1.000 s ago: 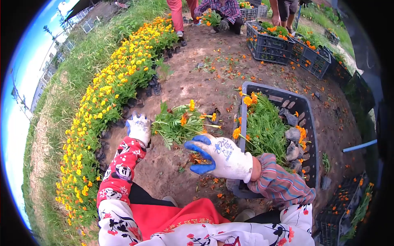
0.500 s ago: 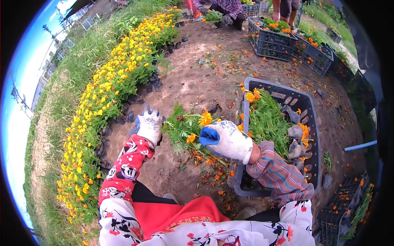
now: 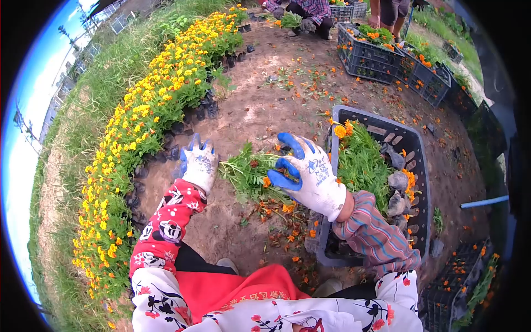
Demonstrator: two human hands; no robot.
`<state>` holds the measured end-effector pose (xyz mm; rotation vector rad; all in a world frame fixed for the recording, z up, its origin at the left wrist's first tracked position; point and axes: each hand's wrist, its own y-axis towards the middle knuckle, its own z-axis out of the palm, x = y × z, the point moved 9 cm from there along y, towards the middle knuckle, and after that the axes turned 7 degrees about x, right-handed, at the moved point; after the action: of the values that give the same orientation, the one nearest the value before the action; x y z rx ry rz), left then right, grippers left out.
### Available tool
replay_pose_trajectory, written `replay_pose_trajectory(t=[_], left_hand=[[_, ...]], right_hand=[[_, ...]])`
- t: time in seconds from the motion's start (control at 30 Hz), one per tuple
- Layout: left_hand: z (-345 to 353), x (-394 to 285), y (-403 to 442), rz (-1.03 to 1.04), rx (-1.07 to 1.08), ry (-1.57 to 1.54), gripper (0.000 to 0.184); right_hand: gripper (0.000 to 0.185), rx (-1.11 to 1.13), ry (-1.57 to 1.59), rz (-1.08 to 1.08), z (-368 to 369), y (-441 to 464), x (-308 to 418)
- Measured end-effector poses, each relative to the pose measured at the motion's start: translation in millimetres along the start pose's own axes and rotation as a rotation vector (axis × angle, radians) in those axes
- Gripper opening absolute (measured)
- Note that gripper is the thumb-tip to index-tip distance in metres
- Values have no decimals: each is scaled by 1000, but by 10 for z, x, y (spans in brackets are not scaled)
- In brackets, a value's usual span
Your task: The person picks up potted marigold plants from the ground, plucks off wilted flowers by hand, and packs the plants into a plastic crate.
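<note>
My left hand (image 3: 199, 167), in a white glove with blue fingertips, is closed at the base of a marigold plant (image 3: 251, 174). The plant's leafy stems stick out sideways to the right, while its root end is hidden behind the glove. Over the plant's far end, my right hand (image 3: 304, 174) in a matching glove has its fingers and thumb spread apart. Bits of orange show by its fingertips. Beside it stands a black plastic crate (image 3: 423, 182) holding green marigold plants (image 3: 362, 160) laid on their sides, their dark-bagged roots (image 3: 397, 180) toward the right.
A row of yellow marigolds (image 3: 133, 127) in black pots runs along the left. Orange flower heads (image 3: 287, 238) litter the soil. Other filled crates (image 3: 368, 58) stand at the back right. A crouching person (image 3: 312, 14) handles a plant at the far end; another person's legs (image 3: 387, 16) show nearby.
My right hand has opened from a pinch and turned, fingers now spread. The orange blooms near its fingers have gone from the plant's top. My left hand has barely moved.
</note>
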<state>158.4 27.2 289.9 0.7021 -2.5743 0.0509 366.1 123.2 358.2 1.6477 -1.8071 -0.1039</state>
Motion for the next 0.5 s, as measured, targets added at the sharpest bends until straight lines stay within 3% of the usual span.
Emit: replay_pose_trajectory(t=[0.1, 0.13, 0.17, 0.27, 0.37, 0.4, 0.43, 0.47, 0.5], left_hand=[[63, -133, 38, 48, -43, -8, 23], [267, -137, 69, 72, -148, 64, 23], [140, -174, 38, 77, -90, 11, 24], [184, -47, 48, 16, 85, 33, 28], [356, 345, 1, -98, 130, -152, 29], [521, 443, 32, -74, 201, -198, 30], [904, 606, 98, 39, 120, -360, 26], [1332, 733, 93, 264, -109, -265, 23], [1535, 687, 181, 159, 251, -1096, 26]], right_hand=[[35, 29, -157, 24, 193, 114, -5], [27, 64, -175, -55, 363, 134, -33], [27, 63, -174, -46, 362, 143, -42], [14, -84, 138, -149, 122, 111, -42], [12, -202, 350, 39, -479, 46, -267], [12, -273, 362, 85, -569, -4, -451], [12, -342, 375, 122, -648, -67, -611], [14, -315, 72, 116, -754, -105, -548], [18, -192, 290, 108, -569, -104, -614]])
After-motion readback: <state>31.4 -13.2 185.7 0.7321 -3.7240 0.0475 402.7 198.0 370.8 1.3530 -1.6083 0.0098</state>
